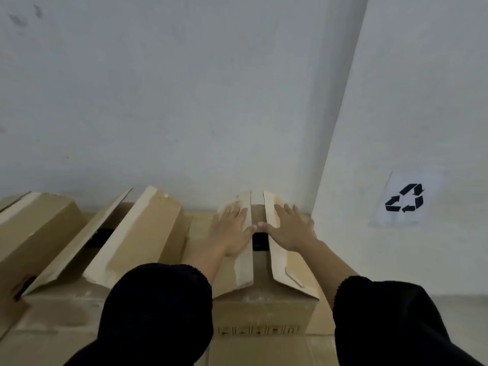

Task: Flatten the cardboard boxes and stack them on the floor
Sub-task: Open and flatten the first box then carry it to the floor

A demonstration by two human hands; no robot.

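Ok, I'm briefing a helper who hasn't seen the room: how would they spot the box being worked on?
Find the white panel with the black recycling sign on the right. Just left of it, by the wall, sits the last box in the row. It alone has the left hand and right hand flat on its two top flaps; the other boxes' flaps are untouched.

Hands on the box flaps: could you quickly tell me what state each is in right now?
Left hand: open, palm flat on the left flap.
Right hand: open, palm flat on the right flap.
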